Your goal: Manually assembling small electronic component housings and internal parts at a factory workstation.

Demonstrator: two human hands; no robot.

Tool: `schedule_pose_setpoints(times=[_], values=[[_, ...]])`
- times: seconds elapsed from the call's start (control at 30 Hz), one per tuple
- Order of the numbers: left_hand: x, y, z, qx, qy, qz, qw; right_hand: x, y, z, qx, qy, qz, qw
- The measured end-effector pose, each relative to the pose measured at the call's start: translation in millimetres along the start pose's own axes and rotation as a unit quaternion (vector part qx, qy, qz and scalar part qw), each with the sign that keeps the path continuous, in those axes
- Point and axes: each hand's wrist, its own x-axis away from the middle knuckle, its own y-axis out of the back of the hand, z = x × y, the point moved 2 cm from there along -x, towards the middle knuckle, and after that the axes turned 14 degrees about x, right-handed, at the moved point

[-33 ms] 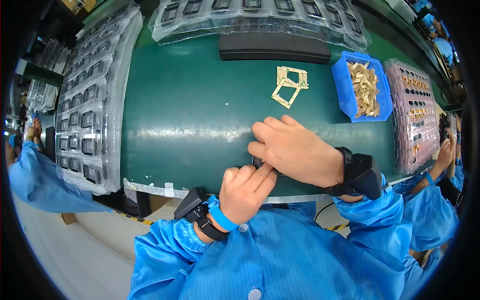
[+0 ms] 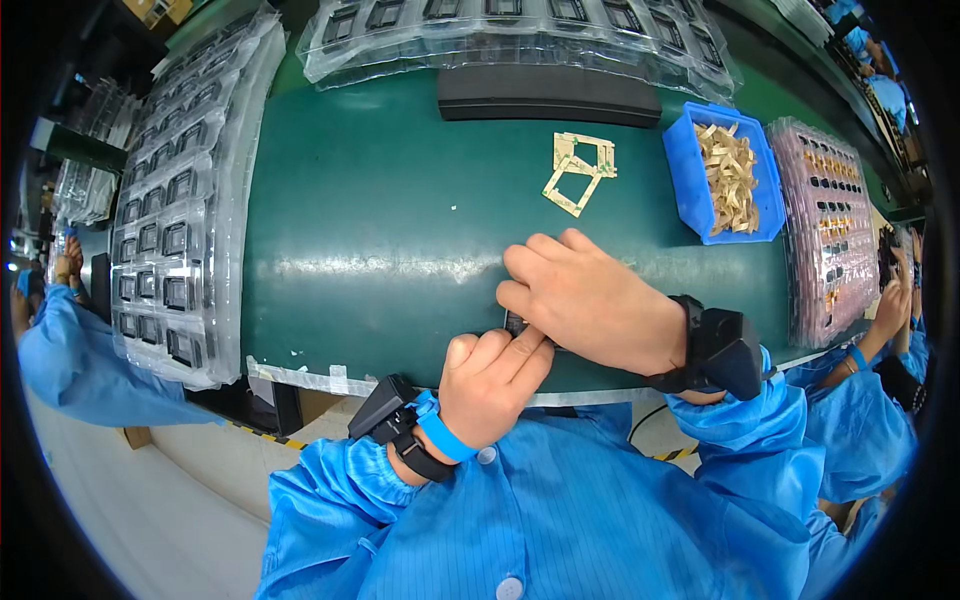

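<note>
My left hand [image 2: 490,388] and my right hand [image 2: 590,308] meet near the front edge of the green table. Between their fingertips a small black part [image 2: 515,323] shows, with a thin light edge; my fingers hide most of it, so its kind cannot be told. The left fingers are bent and pressed against it from the near side. My right hand curls over it from above, thumb and fingers closed. Beyond the hands, yellowish paper frames [image 2: 573,197] with square openings lie partly overlapping on the tabletop.
A blue bin [image 2: 692,190] of golden strips stands at right, beside stacked pinkish trays [image 2: 830,240] of small parts. Clear trays [image 2: 180,215] with black square frames line the left; more trays [image 2: 520,50] lie at the back, behind a long black block [image 2: 550,97]. Co-workers sit either side.
</note>
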Motion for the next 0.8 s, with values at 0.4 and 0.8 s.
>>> schedule_pose_setpoints(times=[0.4,0.8], values=[[-2.2,-0.6,-3.0,-0.036,0.035,-0.017,0.999,41.6,21.0,-28.6,-0.05,-0.091,-0.013,0.995],[0.4,3.8,-2.6,-0.018,0.045,0.003,0.999,116.5,67.5,-98.4,0.018,-0.408,-0.207,0.889]])
